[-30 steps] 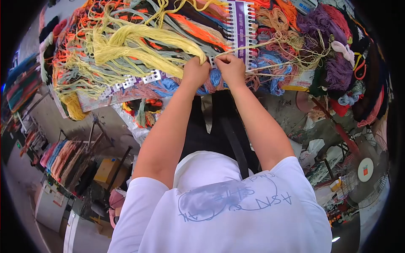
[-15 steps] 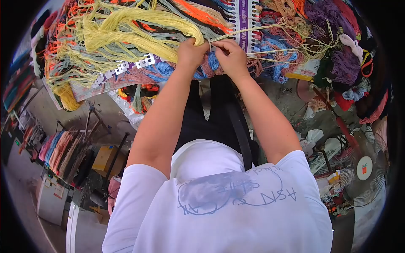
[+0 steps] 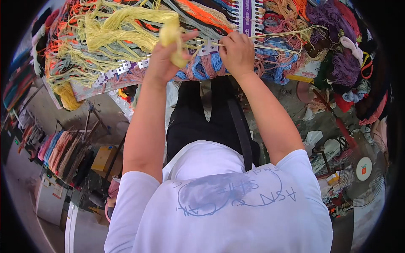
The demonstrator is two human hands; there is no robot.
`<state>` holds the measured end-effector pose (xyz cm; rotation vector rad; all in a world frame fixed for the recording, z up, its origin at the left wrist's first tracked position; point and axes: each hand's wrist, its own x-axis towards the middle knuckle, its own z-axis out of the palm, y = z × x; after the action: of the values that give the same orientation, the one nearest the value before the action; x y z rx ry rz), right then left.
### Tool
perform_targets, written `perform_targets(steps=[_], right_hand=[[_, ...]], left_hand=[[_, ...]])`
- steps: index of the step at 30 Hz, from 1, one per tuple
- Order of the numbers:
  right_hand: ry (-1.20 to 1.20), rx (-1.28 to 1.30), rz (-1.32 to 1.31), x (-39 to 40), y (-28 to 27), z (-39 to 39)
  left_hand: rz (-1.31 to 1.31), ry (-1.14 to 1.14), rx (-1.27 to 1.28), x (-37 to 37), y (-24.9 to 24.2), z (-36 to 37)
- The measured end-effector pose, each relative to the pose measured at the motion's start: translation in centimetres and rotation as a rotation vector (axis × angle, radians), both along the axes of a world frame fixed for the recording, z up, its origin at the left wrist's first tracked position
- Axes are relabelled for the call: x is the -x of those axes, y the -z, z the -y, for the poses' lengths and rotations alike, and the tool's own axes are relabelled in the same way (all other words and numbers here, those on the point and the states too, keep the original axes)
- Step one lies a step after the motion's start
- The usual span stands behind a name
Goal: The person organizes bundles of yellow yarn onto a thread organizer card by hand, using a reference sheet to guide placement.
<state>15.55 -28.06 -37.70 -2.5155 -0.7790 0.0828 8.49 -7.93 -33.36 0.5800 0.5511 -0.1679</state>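
Note:
Yellow thread (image 3: 126,23) lies in a long loose bundle over grey, orange and black strands, and its near end loops at my left hand (image 3: 165,59). That hand holds the loop, which is blurred, with some fingers spread. My right hand (image 3: 238,52) is closed, pinching pale yellow strands (image 3: 291,33) that trail off to the right. Between the two hands a white card strip with punched holes (image 3: 207,47) shows. Blue and pink threads (image 3: 202,67) lie just below it.
A purple and white punched card (image 3: 247,17) lies behind my right hand. Purple yarn (image 3: 325,19) is heaped at the right. A standing fan (image 3: 363,168) is at the lower right, and a rack of coloured yarn (image 3: 61,152) at the lower left.
My left hand has moved left, away from my right hand, lifting the yellow loop. My right hand has shifted slightly right and up. More of the white card strip shows between them.

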Motion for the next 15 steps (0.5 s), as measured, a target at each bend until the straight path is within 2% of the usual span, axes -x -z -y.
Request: perform_targets(steps=[4,5,7,8,10,12,13,15], right_hand=[[-0.045,-0.221,0.069,-0.3,-1.6,-0.1],[-0.046,-0.216,0.068,-0.2,-1.5,-0.1],[-0.082,-0.207,-0.134,-0.2,-1.3,0.0],[-0.078,-0.207,-0.132,-0.4,-1.0,0.1],[-0.103,-0.079,-0.296,-1.1,0.1,0.3],[-0.143,0.019,-0.281,-1.8,1.3,0.6],[-0.147,0.057,-0.306,-1.9,1.1,0.5],[-0.1,0.081,-0.354,-1.7,1.5,0.2]], left_hand=[[-0.103,0.506,-0.6,-2.3,2.4,4.1],[-0.102,0.506,-0.595,-2.2,3.3,4.1],[-0.04,0.568,-0.92,-1.9,5.1,4.3],[-0.03,0.595,-1.086,-1.5,5.0,3.5],[-0.173,0.445,-1.029,-0.7,2.4,1.2],[-0.346,0.243,-0.994,0.1,-1.0,-2.8],[-0.306,0.111,-0.823,0.5,-3.4,-5.4],[-0.313,-0.019,-0.885,0.6,-7.4,-10.6]])
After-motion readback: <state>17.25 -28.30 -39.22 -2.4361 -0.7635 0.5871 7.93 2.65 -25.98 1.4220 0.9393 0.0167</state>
